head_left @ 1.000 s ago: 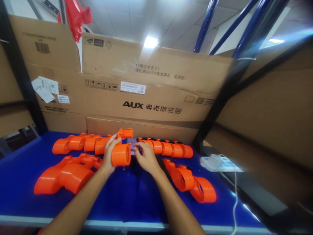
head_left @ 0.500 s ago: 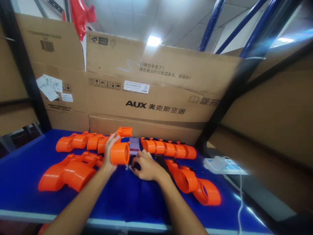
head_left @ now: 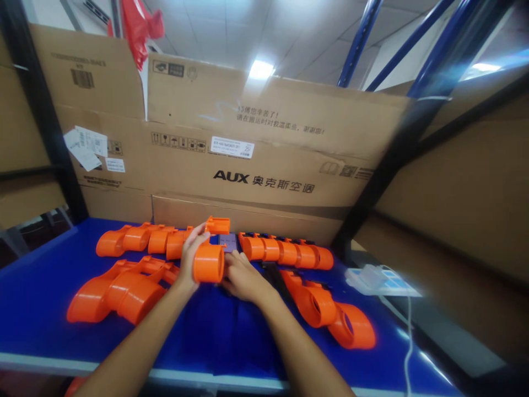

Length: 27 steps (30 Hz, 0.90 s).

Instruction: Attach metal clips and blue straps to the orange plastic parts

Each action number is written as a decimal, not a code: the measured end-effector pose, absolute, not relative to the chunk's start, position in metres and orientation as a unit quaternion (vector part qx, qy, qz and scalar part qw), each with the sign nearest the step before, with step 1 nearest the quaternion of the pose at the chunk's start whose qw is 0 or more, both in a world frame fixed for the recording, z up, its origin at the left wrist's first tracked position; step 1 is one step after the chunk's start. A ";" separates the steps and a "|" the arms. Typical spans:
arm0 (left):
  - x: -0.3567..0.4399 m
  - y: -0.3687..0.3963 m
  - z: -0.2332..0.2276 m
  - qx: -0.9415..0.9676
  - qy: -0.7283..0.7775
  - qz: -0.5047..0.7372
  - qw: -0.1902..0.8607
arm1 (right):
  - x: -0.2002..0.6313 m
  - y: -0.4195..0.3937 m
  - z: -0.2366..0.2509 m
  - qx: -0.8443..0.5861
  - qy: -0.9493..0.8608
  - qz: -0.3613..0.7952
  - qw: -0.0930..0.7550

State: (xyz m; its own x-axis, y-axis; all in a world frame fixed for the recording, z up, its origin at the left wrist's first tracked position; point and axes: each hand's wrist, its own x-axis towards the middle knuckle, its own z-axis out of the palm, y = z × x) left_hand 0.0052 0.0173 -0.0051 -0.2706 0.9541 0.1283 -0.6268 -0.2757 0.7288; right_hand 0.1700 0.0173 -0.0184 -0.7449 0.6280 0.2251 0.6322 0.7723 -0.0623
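Observation:
My left hand [head_left: 193, 255] is wrapped round an orange plastic part [head_left: 209, 263], which has a wide round ring at the bottom and a smaller clip-like piece on top. The part is held above the blue table. Close to its right side, my right hand [head_left: 240, 277] is closed, its fingers curled and its fingertips partly hidden by the ring. What those fingers hold, if anything, cannot be made out. Just behind the hands lies a phone [head_left: 228, 241] with a lit screen, partly covered.
More orange parts [head_left: 136, 238] stand in a row at back left, with others [head_left: 119, 292] in front. At right are a row of orange parts with black pieces [head_left: 281, 251] and looser ones [head_left: 351, 325]. A power strip [head_left: 384, 281] with a white cable lies at the right edge. Cardboard [head_left: 264, 182] stands behind.
My left hand has moved slightly right with the orange part, closer to my right hand, covering more of the phone. The right-hand fingertips are now more hidden behind the ring.

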 end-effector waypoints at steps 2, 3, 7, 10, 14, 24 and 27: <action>0.005 0.016 -0.004 0.292 0.284 0.742 0.533 | 0.172 0.017 -0.018 -0.332 -0.934 -0.007 0.128; 0.005 0.015 -0.003 0.294 0.282 0.741 0.534 | 0.173 0.016 -0.017 -0.330 -0.934 -0.005 0.133; 0.005 0.013 0.000 0.304 0.273 0.737 0.539 | 0.173 0.017 -0.018 -0.336 -0.933 0.003 0.127; 0.006 0.012 0.000 0.307 0.272 0.741 0.532 | 0.173 0.019 -0.019 -0.343 -0.933 0.010 0.111; 0.006 0.013 -0.001 0.305 0.278 0.742 0.529 | 0.173 0.020 -0.018 -0.332 -0.938 0.014 0.096; 0.001 0.018 -0.010 0.307 0.266 0.723 0.559 | 0.188 0.013 -0.010 -0.340 -0.916 0.028 0.213; 0.001 0.018 -0.014 0.330 0.282 0.694 0.574 | 0.196 0.018 -0.005 -0.359 -0.864 0.079 0.344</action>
